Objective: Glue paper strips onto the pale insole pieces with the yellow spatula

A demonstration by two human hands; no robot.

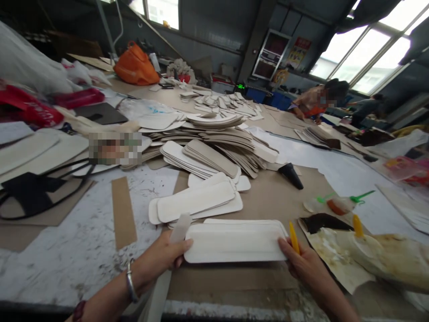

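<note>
A long white padded strip [234, 242] lies flat on the brown cardboard sheet [231, 281] in front of me. My left hand [161, 258] presses its left end with the thumb, fingers curled around a thin pale strip [167, 268] that runs down toward me. My right hand [301, 261] touches the strip's right end and pinches a yellow glue brush [294, 238]. Just beyond lies a small stack of similar white strips [197, 201].
A big heap of white and grey strips [214, 147] fills the table's middle. A glue-stained sheet with a yellow-capped bottle [358, 226] lies right, a black cone [291, 174] behind it. Bags and an orange sack [136, 65] are at left. Another person [318, 100] works far right.
</note>
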